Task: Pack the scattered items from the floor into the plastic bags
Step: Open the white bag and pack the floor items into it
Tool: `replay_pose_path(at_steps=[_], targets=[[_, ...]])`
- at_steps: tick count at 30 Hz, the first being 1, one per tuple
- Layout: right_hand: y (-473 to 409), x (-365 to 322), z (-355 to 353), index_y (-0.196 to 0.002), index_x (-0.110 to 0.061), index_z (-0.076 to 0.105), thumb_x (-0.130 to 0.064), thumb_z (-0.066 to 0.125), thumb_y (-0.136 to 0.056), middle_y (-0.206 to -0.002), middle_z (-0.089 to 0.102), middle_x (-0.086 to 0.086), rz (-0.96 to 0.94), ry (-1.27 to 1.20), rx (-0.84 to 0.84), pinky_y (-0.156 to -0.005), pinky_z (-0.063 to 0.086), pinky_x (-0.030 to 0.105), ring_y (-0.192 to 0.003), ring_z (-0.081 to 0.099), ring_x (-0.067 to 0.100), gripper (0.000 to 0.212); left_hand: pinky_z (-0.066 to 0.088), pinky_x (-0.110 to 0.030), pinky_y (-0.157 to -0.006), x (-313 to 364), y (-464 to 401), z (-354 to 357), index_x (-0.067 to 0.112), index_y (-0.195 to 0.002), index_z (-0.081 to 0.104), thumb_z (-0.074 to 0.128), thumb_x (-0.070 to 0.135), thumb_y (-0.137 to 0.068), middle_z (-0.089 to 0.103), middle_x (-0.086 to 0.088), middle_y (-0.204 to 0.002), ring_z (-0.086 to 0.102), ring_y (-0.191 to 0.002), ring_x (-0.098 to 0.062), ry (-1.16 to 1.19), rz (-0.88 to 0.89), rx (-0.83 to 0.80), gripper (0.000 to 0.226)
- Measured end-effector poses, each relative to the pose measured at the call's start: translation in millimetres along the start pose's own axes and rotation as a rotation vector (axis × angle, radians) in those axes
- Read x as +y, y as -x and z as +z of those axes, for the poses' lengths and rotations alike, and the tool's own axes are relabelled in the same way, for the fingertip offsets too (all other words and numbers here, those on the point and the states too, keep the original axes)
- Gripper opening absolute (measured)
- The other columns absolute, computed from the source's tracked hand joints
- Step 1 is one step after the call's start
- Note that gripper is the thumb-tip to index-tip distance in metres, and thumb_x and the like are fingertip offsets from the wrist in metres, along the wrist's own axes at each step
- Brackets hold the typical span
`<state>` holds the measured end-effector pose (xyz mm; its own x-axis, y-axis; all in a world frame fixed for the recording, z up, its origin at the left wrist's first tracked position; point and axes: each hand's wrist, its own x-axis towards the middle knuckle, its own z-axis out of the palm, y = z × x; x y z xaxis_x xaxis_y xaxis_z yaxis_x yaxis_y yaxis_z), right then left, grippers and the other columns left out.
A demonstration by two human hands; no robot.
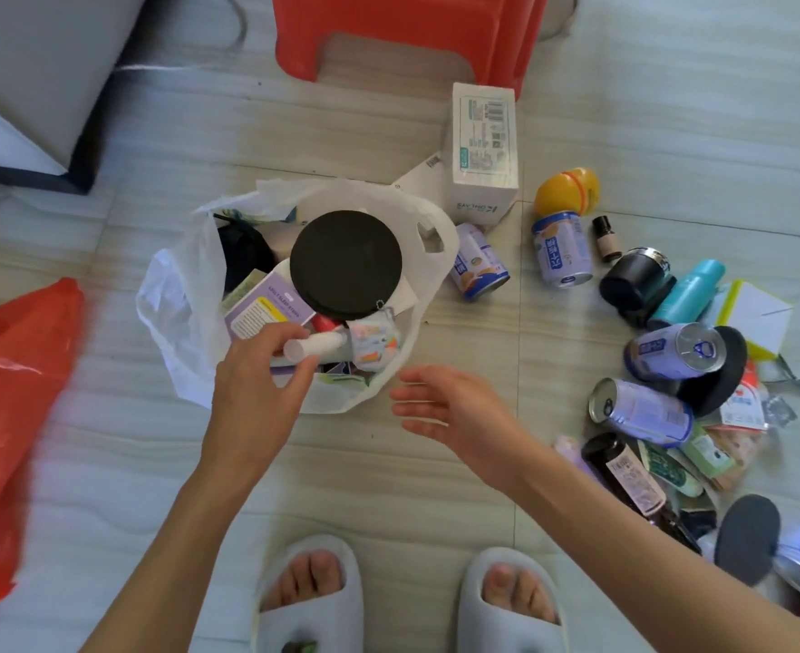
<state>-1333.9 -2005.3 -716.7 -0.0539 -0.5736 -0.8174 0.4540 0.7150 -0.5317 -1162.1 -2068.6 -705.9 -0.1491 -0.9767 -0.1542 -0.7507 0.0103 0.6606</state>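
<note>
The head camera looks down at a pale tiled floor (388, 473), between the person's two feet in light grey slippers (311, 600).

A white thin plastic bag (172, 318) stands open on the floor in the middle of the view and is already quite full. On top of its contents lies a black round flat disc (346, 263). Beside the disc there is a purple and white cardboard box (266, 306), and a small colourful printed pouch (374, 344) is near the front rim.

The left hand (259, 393) is over the front edge of the bag, and its fingers are closed around a white cylindrical tube (315, 346), which lies across the bag's opening. The right hand (449, 407) is open and holds nothing; it hovers over the floor just beside the bag, with the fingers spread and pointing to the left.

At the left edge lies a red crumpled plastic bag (7, 417).

On the right many items lie scattered on the floor: several purple and white drink cans (562, 249), a tall white carton box (482, 148), a yellow round plastic container (567, 190), a teal cylindrical bottle (690, 292) and a dark glass bottle with a label (624, 468). At the top stands a red plastic stool (407, 35).
</note>
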Motion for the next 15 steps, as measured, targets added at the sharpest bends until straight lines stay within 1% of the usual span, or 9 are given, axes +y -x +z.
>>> replay_pose_path(at_steps=[2,4,6,8,9,11,13,14,15], targets=[[1.2,7.9,-7.8,-0.088,-0.011,0.061,-0.015,0.048,-0.092,-0.082,0.066,0.007,0.011,0.015,0.042,-0.071,0.05,0.027,-0.071,0.061,0.018,0.015,0.03,-0.025,-0.078,-9.9,-4.4,1.6,0.018,-0.105,0.061,0.064,0.017,-0.084,0.055,0.005,-0.095,0.046,-0.092,-0.015,-0.1,0.038,-0.034,0.021],[0.7,15.0,-15.8,-0.089,-0.009,0.061,-0.014,0.047,-0.092,-0.08,0.065,0.007,0.011,0.051,0.07,-0.068,0.05,0.026,-0.069,0.061,0.017,0.015,0.019,-0.026,-0.079,-18.6,-7.0,3.2,0.019,-0.103,0.062,0.065,0.015,-0.083,0.061,0.001,-0.098,0.047,-0.102,-0.022,-0.269,0.098,-0.028,0.021],[1.3,19.6,-22.4,-0.088,-0.01,0.061,-0.013,0.047,-0.093,-0.079,0.065,0.007,-0.002,0.105,0.097,-0.065,0.049,0.025,-0.068,0.061,0.017,0.016,0.016,-0.027,-0.078,-21.9,-8.1,4.3,0.017,-0.101,0.064,0.063,0.01,-0.082,0.065,-0.005,-0.103,0.048,-0.106,-0.027,-0.368,0.136,-0.007,0.02],[2.4,21.9,-29.4,-0.086,-0.011,0.061,-0.014,0.048,-0.092,-0.077,0.065,0.006,-0.03,0.162,0.133,-0.064,0.048,0.025,-0.066,0.06,0.016,0.015,0.02,-0.029,-0.078,-18.0,-7.4,5.4,0.014,-0.101,0.064,0.061,0.011,-0.084,0.064,-0.007,-0.103,0.05,-0.102,-0.031,-0.371,0.164,0.027,0.018],[3.4,22.2,-33.9,-0.087,-0.011,0.061,-0.014,0.049,-0.093,-0.076,0.065,0.005,-0.049,0.196,0.156,-0.063,0.048,0.024,-0.066,0.06,0.016,0.014,0.025,-0.03,-0.078,-13.1,-6.1,6.8,0.013,-0.1,0.064,0.058,0.014,-0.085,0.064,-0.007,-0.101,0.051,-0.1,-0.03,-0.345,0.202,0.038,0.016],[6.9,22.8,-47.5,-0.093,-0.009,0.061,-0.014,0.049,-0.093,-0.075,0.064,0.004,-0.108,0.297,0.214,-0.065,0.049,0.025,-0.066,0.06,0.015,0.013,0.034,-0.032,-0.077,2.8,1.4,14.4,0.011,-0.099,0.062,0.051,0.019,-0.085,0.064,-0.007,-0.097,0.05,-0.093,-0.026,-0.253,0.334,0.03,0.019],[13.2,24.7,-68.3,-0.097,-0.008,0.061,-0.011,0.049,-0.092,-0.078,0.065,0.006,-0.199,0.44,0.299,-0.07,0.05,0.031,-0.068,0.061,0.016,0.013,0.038,-0.029,-0.079,22.9,19.4,31.7,0.01,-0.099,0.062,0.048,0.021,-0.084,0.063,-0.006,-0.096,0.047,-0.091,-0.02,-0.155,0.463,-0.047,0.023],[17.9,25.7,-81.2,-0.096,-0.01,0.061,-0.01,0.051,-0.092,-0.08,0.065,0.007,-0.257,0.512,0.358,-0.072,0.049,0.032,-0.071,0.061,0.017,0.012,0.039,-0.029,-0.081,31.9,31.2,44.2,0.01,-0.099,0.062,0.046,0.022,-0.084,0.063,-0.006,-0.096,0.048,-0.091,-0.019,-0.124,0.513,-0.116,0.025],[23.1,26.6,-96.1,-0.096,-0.012,0.062,-0.01,0.052,-0.091,-0.083,0.065,0.006,-0.315,0.584,0.429,-0.074,0.048,0.03,-0.074,0.061,0.017,0.012,0.041,-0.03,-0.083,39.3,43.7,59.5,0.011,-0.1,0.062,0.044,0.025,-0.083,0.063,-0.005,-0.097,0.051,-0.093,-0.02,-0.11,0.553,-0.207,0.029]])
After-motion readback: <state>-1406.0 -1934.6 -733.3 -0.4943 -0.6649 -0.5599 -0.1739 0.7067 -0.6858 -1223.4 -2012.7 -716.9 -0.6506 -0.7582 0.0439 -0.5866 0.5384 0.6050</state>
